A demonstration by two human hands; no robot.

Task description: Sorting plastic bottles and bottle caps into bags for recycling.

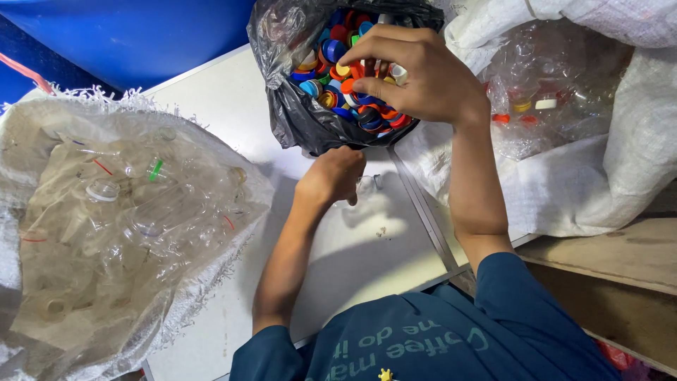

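Right hand: right hand (pixel 416 74) reaches into the black bag (pixel 296 120), fingertips pinched among coloured bottle caps (pixel 352 99).
Left hand: left hand (pixel 337 175) curled closed on a clear plastic bottle (pixel 367 187) on the white tabletop (pixel 352 247).
Surroundings: woven sacks of clear bottles, one at left (pixel 120 212), another at right (pixel 564 106).

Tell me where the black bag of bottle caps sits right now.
The black bag of caps sits top centre on the white table, under the right hand, between two white sacks of clear bottles.
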